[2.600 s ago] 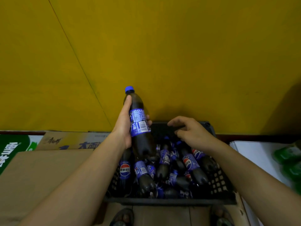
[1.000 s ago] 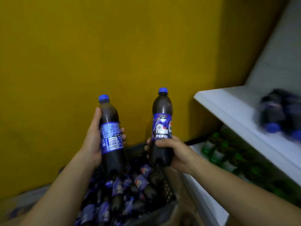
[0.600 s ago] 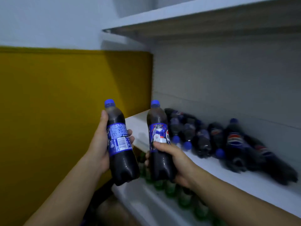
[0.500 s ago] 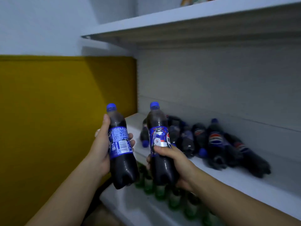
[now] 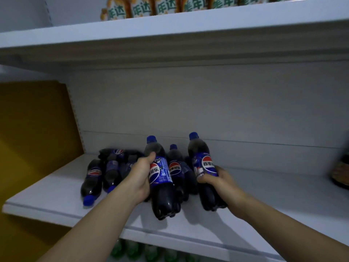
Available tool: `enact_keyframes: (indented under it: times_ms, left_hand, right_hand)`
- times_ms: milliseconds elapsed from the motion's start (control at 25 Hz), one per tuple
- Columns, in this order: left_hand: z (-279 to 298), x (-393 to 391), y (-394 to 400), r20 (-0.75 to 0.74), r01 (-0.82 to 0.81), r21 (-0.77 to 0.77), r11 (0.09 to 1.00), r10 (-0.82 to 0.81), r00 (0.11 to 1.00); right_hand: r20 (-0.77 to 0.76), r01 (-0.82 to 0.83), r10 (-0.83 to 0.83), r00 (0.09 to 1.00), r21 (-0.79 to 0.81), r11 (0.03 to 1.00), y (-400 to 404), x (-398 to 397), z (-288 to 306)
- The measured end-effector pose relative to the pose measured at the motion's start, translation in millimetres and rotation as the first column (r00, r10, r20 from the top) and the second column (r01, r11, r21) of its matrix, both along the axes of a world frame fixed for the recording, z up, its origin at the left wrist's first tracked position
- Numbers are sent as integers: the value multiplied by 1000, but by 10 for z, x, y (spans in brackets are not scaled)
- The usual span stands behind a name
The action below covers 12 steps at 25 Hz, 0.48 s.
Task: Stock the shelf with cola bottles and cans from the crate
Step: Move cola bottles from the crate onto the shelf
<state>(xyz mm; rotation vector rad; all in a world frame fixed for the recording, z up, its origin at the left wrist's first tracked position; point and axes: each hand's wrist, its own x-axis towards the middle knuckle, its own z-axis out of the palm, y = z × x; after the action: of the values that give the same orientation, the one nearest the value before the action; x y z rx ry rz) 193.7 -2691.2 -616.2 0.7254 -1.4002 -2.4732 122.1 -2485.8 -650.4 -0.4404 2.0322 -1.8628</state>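
Compared with half a second earlier, both bottles, then held in the air in front of the shelf, are now down at shelf level, and the view has swung to face the shelf (image 5: 56,197) squarely. The left hand (image 5: 138,178) grasps the left bottle (image 5: 162,186) around its label; the right hand (image 5: 221,181) grasps the right bottle (image 5: 205,173) at mid-body. Both bottles stand with long axes near vertical, blue caps up, tilted slightly away from the camera, bases at the shelf board; whether they touch it cannot be told. Behind them one bottle (image 5: 175,167) stands upright; to the left, several lying bottles (image 5: 92,180) point caps toward the shelf's front edge. Labels carry the red-white-blue Pepsi globe with Chinese characters. Packs (image 5: 160,7) on the upper shelf read "年达" in green.
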Motion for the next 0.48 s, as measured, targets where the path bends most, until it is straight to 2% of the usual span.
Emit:
enact_keyframes:
  times_ms: [80, 120, 200, 280, 320, 360, 480]
  left_hand:
    - [-99, -190, 12, -26, -10, -9, 1000, 10, 1000]
    - [-131, -298, 6, -38, -45, -68, 997, 42, 998]
    - [-153, -499, -64, -35, -144, -366, 919, 141, 989]
    - [-169, -712, -186, 16, -132, -662, 738, 190, 982]
    - [-183, -833, -274, 74, -85, -714, 695, 195, 978]
    - [-201, -934, -371, 141, -37, -725, 688, 200, 970]
    - [-263, -1126, -556, 273, 26, -644, 764, 198, 941]
  right_hand:
    - [-133, 86, -60, 989, 201, 976, 100, -217, -96]
    - [-190, 106, -52, 980, 282, 954, 118, -324, -133]
    - [-260, 116, -6, 966, 412, 904, 50, -497, -133]
    - [-292, 103, 48, 955, 483, 870, -120, -688, -96]
    - [-293, 91, 71, 953, 503, 860, -233, -790, -86]
    - [-296, 86, 83, 952, 516, 852, -341, -885, -95]
    - [-378, 172, 61, 924, 551, 817, -579, -1129, -162]
